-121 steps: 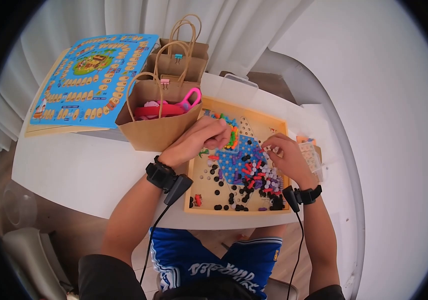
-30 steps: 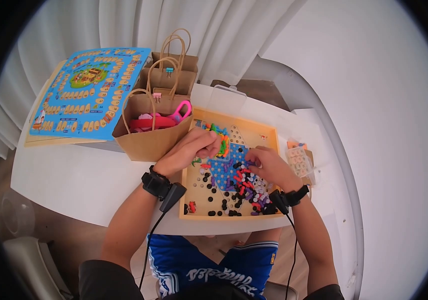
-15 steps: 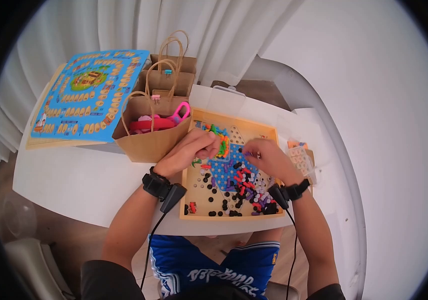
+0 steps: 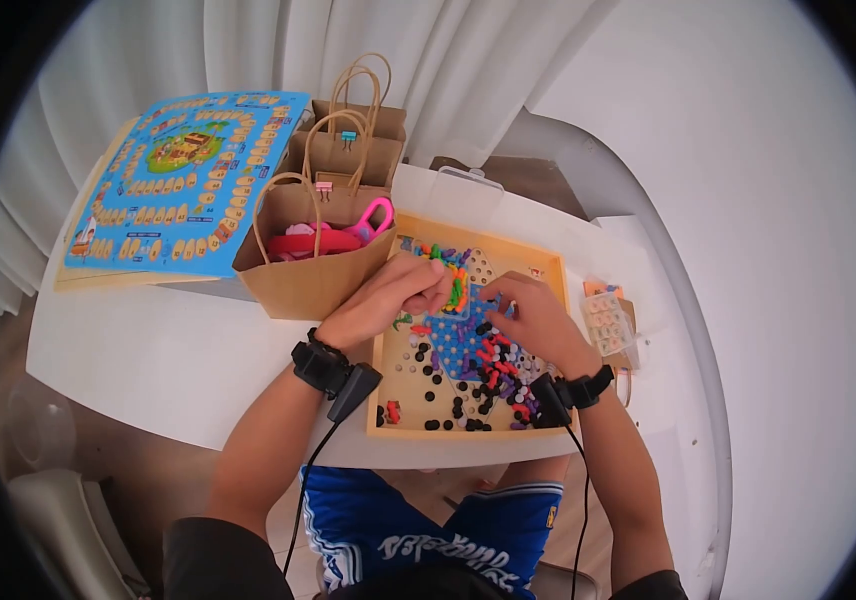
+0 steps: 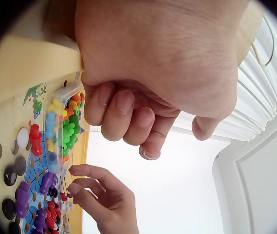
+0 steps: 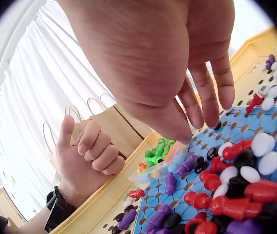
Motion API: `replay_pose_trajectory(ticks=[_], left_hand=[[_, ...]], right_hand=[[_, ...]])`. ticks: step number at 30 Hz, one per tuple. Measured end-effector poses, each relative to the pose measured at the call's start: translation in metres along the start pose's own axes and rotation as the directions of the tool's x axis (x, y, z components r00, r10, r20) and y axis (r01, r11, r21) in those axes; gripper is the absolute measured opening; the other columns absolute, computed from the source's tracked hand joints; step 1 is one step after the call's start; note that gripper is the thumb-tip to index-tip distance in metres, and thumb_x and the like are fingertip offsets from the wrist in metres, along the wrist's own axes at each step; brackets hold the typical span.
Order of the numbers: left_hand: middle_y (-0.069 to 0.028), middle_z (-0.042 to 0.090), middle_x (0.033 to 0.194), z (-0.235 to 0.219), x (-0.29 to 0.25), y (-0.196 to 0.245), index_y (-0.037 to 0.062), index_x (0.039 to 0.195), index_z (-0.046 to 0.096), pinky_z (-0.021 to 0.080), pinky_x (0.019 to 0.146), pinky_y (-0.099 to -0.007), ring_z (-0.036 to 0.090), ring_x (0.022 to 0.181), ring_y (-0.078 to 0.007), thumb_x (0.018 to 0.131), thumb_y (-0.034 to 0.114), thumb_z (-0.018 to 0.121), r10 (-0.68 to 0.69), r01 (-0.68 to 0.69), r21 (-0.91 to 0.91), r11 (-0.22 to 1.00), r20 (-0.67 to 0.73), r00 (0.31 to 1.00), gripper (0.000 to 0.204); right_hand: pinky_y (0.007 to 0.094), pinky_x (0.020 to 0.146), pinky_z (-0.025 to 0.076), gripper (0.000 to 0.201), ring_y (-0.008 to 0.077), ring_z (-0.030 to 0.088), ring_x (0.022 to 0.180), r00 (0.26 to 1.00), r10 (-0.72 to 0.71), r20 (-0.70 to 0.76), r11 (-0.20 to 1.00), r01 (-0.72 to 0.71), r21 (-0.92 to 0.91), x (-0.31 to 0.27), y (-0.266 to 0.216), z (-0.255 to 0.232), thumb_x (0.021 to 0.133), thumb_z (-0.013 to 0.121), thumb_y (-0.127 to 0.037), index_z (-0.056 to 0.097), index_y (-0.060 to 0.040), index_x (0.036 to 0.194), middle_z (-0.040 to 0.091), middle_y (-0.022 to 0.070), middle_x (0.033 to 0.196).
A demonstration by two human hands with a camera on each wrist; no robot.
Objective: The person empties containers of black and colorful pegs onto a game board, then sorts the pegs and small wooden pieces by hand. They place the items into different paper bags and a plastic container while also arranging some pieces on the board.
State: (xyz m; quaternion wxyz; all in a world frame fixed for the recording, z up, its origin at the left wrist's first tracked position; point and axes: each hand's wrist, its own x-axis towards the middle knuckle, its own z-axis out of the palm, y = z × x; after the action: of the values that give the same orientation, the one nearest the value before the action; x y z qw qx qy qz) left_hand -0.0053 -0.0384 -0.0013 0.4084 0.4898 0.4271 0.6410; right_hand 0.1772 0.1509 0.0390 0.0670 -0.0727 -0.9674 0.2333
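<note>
My left hand (image 4: pixel 398 295) rests at the left rim of a wooden tray (image 4: pixel 418 434), fingers loosely curled with nothing seen in them. Beside it, a clear plastic box (image 5: pixel 63 105) holds green, orange, yellow and blue pegs. My right hand (image 4: pixel 538 315) is over the blue star-patterned game board (image 4: pixel 448 335), thumb and fingers apart. In the right wrist view its fingertips hang close over the peg holes, near a black peg (image 6: pixel 218 125); no peg shows between them. Red pegs (image 6: pixel 236 207), purple pegs (image 6: pixel 160 217) and white pegs (image 6: pixel 262 145) lie heaped nearer the front.
Brown paper bags (image 4: pixel 298 290) stand left of the tray, one with pink and red things inside. Behind them leans a blue printed game board (image 4: pixel 178 185). A small clear case (image 4: pixel 608 325) of round pieces lies right of the tray on the white table (image 4: pixel 148 340).
My right hand has shifted a little left over the board, and its fingers have parted. A purple piece seen at its fingertips half a second ago no longer shows there. The left hand stays put.
</note>
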Motion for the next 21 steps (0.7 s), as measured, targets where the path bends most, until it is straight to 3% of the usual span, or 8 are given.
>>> replay_pose_trajectory(ticks=[3,6,8,14,21], left_hand=[[0.0062,0.031,0.06,0.0,0.001,0.001,0.0057,0.071,0.055,0.021,0.055,-0.0285,0.027,0.057,-0.007,0.11,0.043,0.04,-0.006,0.006,0.004,1.0,0.004,1.0,0.055],[0.0065,0.03,0.06,0.001,0.001,0.002,0.0056,0.071,0.055,0.021,0.055,-0.0285,0.027,0.057,-0.0071,0.11,0.043,0.04,-0.006,0.006,0.012,1.0,0.004,1.0,0.056],[0.0066,0.03,0.06,0.0,0.0,0.002,0.0056,0.071,0.055,0.021,0.055,-0.0284,0.027,0.057,-0.007,0.11,0.044,0.04,-0.009,0.009,0.01,1.0,0.0,1.0,0.056],[0.0065,0.031,0.061,0.0,-0.001,0.002,0.0056,0.072,0.055,0.021,0.055,-0.0279,0.026,0.057,-0.007,0.11,0.043,0.04,-0.01,0.01,0.008,1.0,0.013,1.0,0.055],[0.006,0.034,0.063,-0.001,-0.001,0.002,0.0056,0.073,0.055,0.022,0.056,-0.0278,0.028,0.058,-0.0069,0.11,0.041,0.04,-0.01,0.01,0.005,1.0,0.017,1.0,0.053]], right_hand=[[0.0359,0.073,0.055,0.027,0.023,0.068,0.08,0.998,0.067,-0.013,0.998,-0.067,0.005,-0.007,-0.004,0.003,0.085,0.079,-0.013,0.071,-0.0013,0.108,0.071,0.0122,0.101],[0.0398,0.083,0.056,0.033,0.0302,0.069,0.092,0.982,0.188,0.002,0.98,-0.188,0.068,-0.004,-0.024,0.011,0.083,0.083,-0.022,0.069,-0.0006,0.103,0.071,0.0144,0.103],[0.0408,0.084,0.056,0.039,0.0316,0.069,0.093,0.978,0.209,-0.017,0.977,-0.209,-0.047,-0.003,-0.03,0.017,0.081,0.087,-0.028,0.068,0.0001,0.099,0.07,0.0149,0.101],[0.0419,0.081,0.056,0.025,0.0327,0.069,0.088,0.967,0.256,0.009,0.963,-0.255,0.087,-0.003,-0.017,0.025,0.08,0.082,-0.013,0.067,0.0003,0.096,0.07,0.0164,0.093],[0.0413,0.076,0.057,0.02,0.0333,0.071,0.082,0.978,0.204,0.043,0.978,-0.205,0.024,-0.009,-0.015,0.019,0.081,0.078,-0.006,0.068,0.0009,0.096,0.072,0.0167,0.086]])
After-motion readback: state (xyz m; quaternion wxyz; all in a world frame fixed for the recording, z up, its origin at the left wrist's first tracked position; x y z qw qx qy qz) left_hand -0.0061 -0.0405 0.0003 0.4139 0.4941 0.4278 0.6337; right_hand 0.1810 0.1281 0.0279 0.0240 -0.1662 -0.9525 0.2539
